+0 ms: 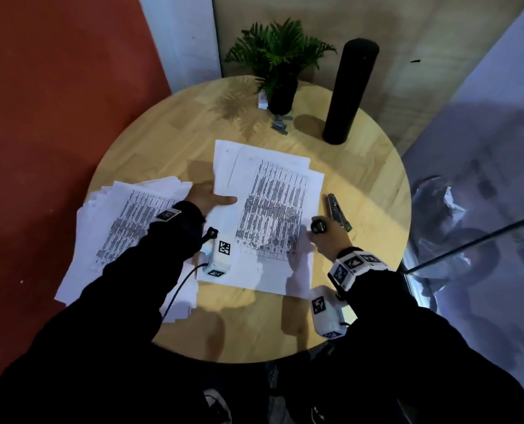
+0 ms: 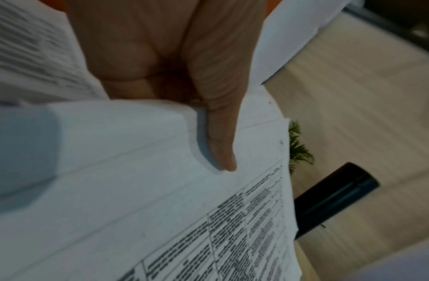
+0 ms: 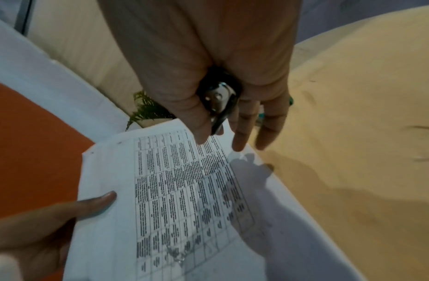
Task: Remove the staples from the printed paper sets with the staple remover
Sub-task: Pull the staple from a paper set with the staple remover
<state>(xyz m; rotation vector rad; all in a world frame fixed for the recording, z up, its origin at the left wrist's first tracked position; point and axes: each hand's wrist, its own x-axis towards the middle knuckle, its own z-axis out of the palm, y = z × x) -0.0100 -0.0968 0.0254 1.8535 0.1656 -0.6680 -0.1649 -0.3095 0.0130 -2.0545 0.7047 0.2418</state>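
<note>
A printed paper set (image 1: 269,191) lies in the middle of the round wooden table (image 1: 162,142). My left hand (image 1: 204,197) pinches its left edge, thumb (image 2: 220,136) on top and fingers underneath. In the left wrist view the sheets (image 2: 160,209) curve up under the thumb. My right hand (image 1: 328,237) sits at the set's right edge and grips a black and metal staple remover (image 3: 219,97), whose jaws point down toward the paper (image 3: 172,190). From the head view only the remover's dark top (image 1: 318,225) shows.
A loose pile of printed sheets (image 1: 123,228) lies under my left forearm. A metal stapler (image 1: 338,211) rests right of the set. At the back stand a potted plant (image 1: 277,65), a tall black cylinder (image 1: 349,90) and a small grey heap of staples (image 1: 280,123).
</note>
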